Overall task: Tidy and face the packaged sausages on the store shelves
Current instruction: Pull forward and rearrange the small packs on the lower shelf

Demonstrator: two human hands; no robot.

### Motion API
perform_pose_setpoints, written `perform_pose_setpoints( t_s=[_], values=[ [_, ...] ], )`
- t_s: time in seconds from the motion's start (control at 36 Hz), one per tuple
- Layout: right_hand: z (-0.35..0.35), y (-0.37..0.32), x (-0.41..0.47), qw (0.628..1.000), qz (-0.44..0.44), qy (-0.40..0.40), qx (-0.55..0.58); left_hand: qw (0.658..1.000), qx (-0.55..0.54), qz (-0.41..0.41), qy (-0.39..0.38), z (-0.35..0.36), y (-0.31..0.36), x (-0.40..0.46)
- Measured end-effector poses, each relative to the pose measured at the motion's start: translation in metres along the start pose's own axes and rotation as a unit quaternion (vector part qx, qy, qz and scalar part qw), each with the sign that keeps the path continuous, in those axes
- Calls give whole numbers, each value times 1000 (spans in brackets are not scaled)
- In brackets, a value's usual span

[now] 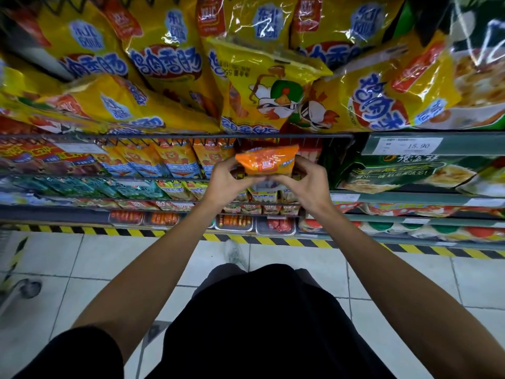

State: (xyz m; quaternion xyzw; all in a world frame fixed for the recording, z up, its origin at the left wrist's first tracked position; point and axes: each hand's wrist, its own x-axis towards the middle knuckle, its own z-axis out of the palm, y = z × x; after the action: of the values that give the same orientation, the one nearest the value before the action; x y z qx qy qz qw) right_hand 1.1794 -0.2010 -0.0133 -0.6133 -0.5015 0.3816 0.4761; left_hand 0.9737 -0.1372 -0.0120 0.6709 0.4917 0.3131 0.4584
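An orange sausage pack (267, 160) is held in front of the second shelf, just under the wire rail (191, 136). My left hand (228, 183) grips its left end with curled fingers. My right hand (302, 184) grips its right end the same way. Both thumbs meet under the pack. More orange packs with a lion picture (177, 160) stand in a row to the left on the same shelf. What lies directly behind the held pack is hidden.
Large yellow sausage bags (164, 61) crowd the top shelf, some tilted, one chicken-print bag (262, 86) leaning forward. Green noodle packs (404, 173) and a price tag (410, 145) sit at right. Lower shelves hold small packs and metal trays (233, 222). Hazard tape (273, 240) edges the tiled floor.
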Motion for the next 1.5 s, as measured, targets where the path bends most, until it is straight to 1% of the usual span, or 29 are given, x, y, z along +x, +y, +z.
perform_pose_setpoints(
  t_s=[0.06, 0.14, 0.22, 0.33, 0.42, 0.47, 0.61, 0.67, 0.75, 0.81, 0.92, 0.97, 1.08, 1.17, 1.22, 1.28, 1.36, 1.5],
  values=[
    [-2, -1, -2, 1000, 5, -1, 14, 998, -30, -25, -42, -4, 2, -1],
    [-2, 3, -7, 999, 16, -16, 29, 985, -102, -97, -104, -5, -2, -4],
    [2, 12, -15, 996, 46, -19, 75, 971, -115, -149, -150, -2, -7, -11],
    [5, 20, -19, 988, 96, -38, 117, 970, -136, -164, -114, 4, -16, -19],
    [0, 21, -15, 980, 127, -102, 113, 964, -166, -178, -105, 1, -18, -25],
    [-4, 22, -11, 977, 138, -123, 107, 961, -172, -183, -115, -1, -16, -27],
    [-4, 22, -10, 980, 135, -99, 107, 952, -184, -201, -143, -4, -13, -26],
    [-2, 22, -12, 981, 128, -105, 100, 947, -204, -211, -131, -5, -9, -25],
    [2, 20, -16, 979, 128, -124, 97, 959, -189, -201, -66, -4, -4, -22],
    [5, 18, -19, 977, 135, -125, 109, 961, -191, -195, -39, -4, -3, -22],
    [6, 16, -22, 973, 147, -124, 125, 955, -216, -204, -25, -3, 0, -26],
    [4, 16, -22, 973, 148, -133, 116, 955, -217, -198, -25, -1, 1, -27],
    [-3, 13, -20, 981, 118, -145, 58, 973, -176, -144, -37, -2, 3, -29],
    [-7, 10, -19, 989, 88, -109, 42, 982, -142, -109, -62, -4, 4, -29],
    [-7, 7, -18, 994, 64, -77, 37, 982, -130, -100, -96, -7, 3, -27],
    [-6, 4, -17, 997, 48, -55, 39, 986, -86, -89, -113, -11, 3, -23],
    [-1, -2, -12, 998, 27, -43, 23, 996, 7, -42, -78, -18, 3, -16],
    [10, -13, -6, 1000, 2, -6, -3, 998, 65, 21, -14, -26, 9, -10]
  ],
)
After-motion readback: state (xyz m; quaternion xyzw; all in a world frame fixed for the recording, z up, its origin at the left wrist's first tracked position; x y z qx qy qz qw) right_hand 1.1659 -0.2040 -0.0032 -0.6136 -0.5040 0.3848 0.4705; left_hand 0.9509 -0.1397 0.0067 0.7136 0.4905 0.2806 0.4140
